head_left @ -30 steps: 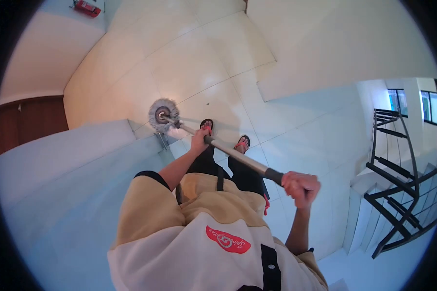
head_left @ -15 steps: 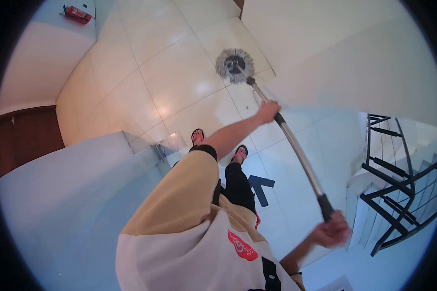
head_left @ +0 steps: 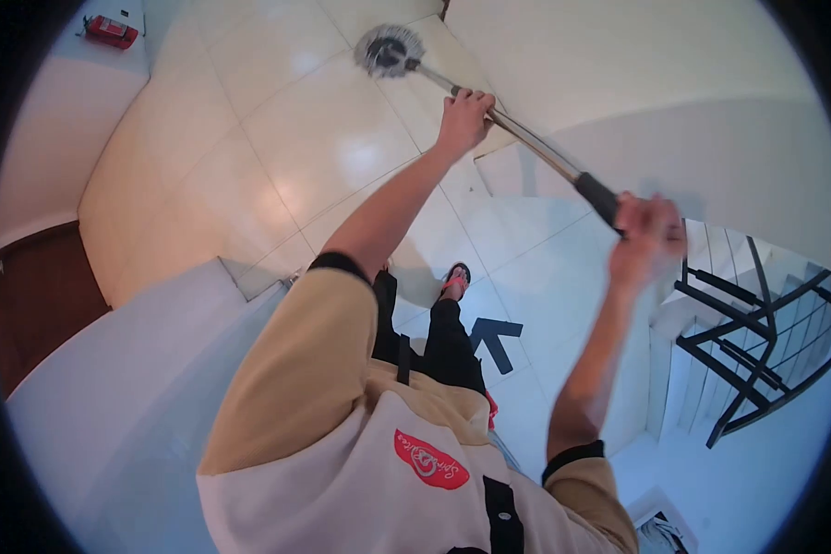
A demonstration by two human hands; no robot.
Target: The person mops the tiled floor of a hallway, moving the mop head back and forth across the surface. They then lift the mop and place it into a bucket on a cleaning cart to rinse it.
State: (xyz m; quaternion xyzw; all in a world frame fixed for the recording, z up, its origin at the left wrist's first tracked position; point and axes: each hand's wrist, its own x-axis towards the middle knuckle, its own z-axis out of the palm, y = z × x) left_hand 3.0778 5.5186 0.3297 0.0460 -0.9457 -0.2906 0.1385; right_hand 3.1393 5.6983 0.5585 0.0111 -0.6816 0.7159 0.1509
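A mop with a round head of grey strands (head_left: 390,53) reaches away from me over the tiled floor, its head at the top of the view. My left hand (head_left: 466,120) is wrapped around its metal pole (head_left: 540,148), fairly near the head. At the other end, my right hand (head_left: 648,231) is at the dark handle grip (head_left: 600,198); it is blurred by motion but closed round the grip's end. The pole slants from upper left down to the right, alongside the white wall.
Black stair railing (head_left: 734,342) stands to the right, with steps behind it. A pale wall (head_left: 656,83) fills the upper right. A fire extinguisher (head_left: 111,32) is at upper left, a brown door (head_left: 42,295) at left. A dark arrow (head_left: 497,343) marks the floor.
The mop head has moved forward and to the left. Both hands have moved up the view with the pole, the right one most, and the pole lies flatter.
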